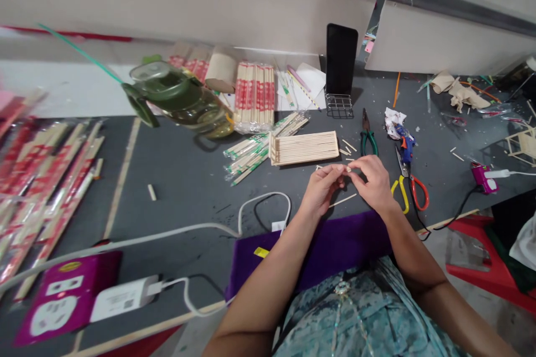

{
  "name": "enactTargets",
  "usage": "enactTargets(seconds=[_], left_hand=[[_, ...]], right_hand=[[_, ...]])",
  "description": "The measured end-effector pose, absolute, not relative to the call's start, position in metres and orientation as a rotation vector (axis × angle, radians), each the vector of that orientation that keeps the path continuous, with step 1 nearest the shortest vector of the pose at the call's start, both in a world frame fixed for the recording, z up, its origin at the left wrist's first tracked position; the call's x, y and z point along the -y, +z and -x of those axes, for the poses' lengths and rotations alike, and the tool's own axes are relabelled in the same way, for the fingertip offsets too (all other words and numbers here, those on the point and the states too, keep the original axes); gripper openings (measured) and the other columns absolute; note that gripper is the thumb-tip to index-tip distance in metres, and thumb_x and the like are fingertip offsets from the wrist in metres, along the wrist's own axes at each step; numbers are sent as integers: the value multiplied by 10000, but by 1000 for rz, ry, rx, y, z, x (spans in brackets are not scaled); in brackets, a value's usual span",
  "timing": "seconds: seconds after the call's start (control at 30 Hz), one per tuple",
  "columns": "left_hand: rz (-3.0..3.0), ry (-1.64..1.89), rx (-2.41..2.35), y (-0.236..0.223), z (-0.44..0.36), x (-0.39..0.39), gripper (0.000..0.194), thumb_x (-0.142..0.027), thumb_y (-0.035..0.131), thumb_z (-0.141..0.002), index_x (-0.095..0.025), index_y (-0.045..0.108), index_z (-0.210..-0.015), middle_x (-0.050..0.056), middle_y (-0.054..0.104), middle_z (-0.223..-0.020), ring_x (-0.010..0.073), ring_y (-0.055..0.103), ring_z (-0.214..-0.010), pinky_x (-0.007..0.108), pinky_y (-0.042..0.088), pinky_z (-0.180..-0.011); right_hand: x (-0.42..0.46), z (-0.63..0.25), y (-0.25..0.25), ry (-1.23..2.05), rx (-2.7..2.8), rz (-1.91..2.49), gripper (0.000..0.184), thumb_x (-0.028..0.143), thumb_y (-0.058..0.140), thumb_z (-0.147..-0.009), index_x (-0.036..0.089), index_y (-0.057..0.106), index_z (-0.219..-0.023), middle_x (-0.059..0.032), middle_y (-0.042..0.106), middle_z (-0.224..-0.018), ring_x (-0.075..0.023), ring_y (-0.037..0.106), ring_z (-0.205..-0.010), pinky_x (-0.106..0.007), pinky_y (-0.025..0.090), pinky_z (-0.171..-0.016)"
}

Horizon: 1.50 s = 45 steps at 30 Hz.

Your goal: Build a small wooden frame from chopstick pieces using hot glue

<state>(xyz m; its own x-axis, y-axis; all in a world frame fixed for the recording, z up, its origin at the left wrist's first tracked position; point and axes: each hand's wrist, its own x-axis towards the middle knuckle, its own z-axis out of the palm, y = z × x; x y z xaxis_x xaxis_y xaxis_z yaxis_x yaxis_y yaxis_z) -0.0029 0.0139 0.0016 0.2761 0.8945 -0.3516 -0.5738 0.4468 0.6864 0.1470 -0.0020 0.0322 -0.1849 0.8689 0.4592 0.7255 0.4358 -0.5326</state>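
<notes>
My left hand (323, 187) and my right hand (371, 177) meet fingertip to fingertip over the table, both closed in a pinch. Between them shows a tiny pale bit; it is too small to name. Just beyond lies a small structure of bamboo sticks (307, 148), flat with a raised left end. Short cut stick pieces (347, 148) are scattered to its right, and a thin stick (343, 199) rests below my fingers. Green-handled pliers (368, 139), a blue glue gun (405, 145) and scissors with red and yellow handles (419, 194) lie to the right.
Packs of wrapped chopsticks (254, 95) lie at the back, and more (50, 178) at left. A green-lidded jug (184, 100), a phone (341, 58) on a wire stand, and purple power sockets (69, 295) with a white cable occupy the table. Purple cloth (343, 245) covers the near edge.
</notes>
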Motion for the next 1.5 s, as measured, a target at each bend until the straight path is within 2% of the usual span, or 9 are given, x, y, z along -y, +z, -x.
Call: enactTargets(seconds=[0.27,0.4,0.5,0.6,0.77,0.87,1.1,1.23,1.5], left_hand=[[-508,945,-747,0,3,-15,387,-465,907,-589,-142,769,-751,5,619,-645,86,507,-590,221,448,-574],[-608,965,-811,-5,2,-15,346,-465,842,-687,-156,776,-828,10,646,-683,95,500,-587,237,420,-579],[-981,1077,-1072,-12,3,-15,216,-361,756,-788,-191,770,-920,16,698,-800,119,531,-634,266,420,-628],[-1487,1077,-1286,-18,1,-15,73,-242,693,-836,-209,751,-865,22,684,-809,165,555,-722,318,442,-730],[-1990,893,-1398,-23,-4,-13,94,-207,656,-881,-215,748,-865,60,677,-853,246,530,-885,371,441,-784],[-2066,858,-1380,-25,-6,-12,95,-217,657,-887,-211,751,-876,68,670,-858,255,516,-883,376,440,-768],[-2117,892,-1332,-27,-9,-13,121,-258,649,-909,-229,765,-889,67,663,-849,254,507,-879,379,431,-767],[-2132,883,-1308,-28,-11,-13,141,-270,643,-921,-222,775,-931,71,670,-861,248,500,-862,380,424,-771],[-2151,850,-1286,-29,-11,-14,170,-271,625,-937,-210,777,-894,74,675,-850,240,496,-831,377,409,-751]], right_hand=[[3,-149,35,342,1898,1340,107,234,626,-934,261,693,-1014,-44,682,-946,-203,630,-960,-364,529,-862],[5,-158,26,346,1873,1378,94,256,646,-930,271,719,-987,-39,666,-930,-200,623,-941,-362,522,-860],[7,-169,7,356,1863,1457,108,260,674,-912,271,745,-993,-43,650,-929,-205,609,-944,-359,515,-859],[9,-178,-14,333,1858,1586,96,270,713,-884,268,774,-958,-50,628,-919,-214,587,-938,-356,511,-851],[12,-185,-27,269,1910,1726,131,315,746,-858,292,790,-980,-61,626,-964,-232,565,-961,-373,509,-860],[14,-190,-22,308,1915,1708,170,280,739,-862,283,777,-1028,-60,637,-970,-232,570,-969,-378,509,-867],[16,-194,-23,311,1894,1691,89,275,679,-909,271,767,-896,-42,642,-895,-218,569,-914,-355,485,-836],[14,-190,-30,294,1941,1660,116,300,663,-924,263,772,-912,-46,644,-880,-218,562,-899,-348,473,-814],[13,-188,-31,305,1951,1664,128,278,647,-929,258,769,-895,-50,647,-878,-224,555,-902,-350,467,-807]])
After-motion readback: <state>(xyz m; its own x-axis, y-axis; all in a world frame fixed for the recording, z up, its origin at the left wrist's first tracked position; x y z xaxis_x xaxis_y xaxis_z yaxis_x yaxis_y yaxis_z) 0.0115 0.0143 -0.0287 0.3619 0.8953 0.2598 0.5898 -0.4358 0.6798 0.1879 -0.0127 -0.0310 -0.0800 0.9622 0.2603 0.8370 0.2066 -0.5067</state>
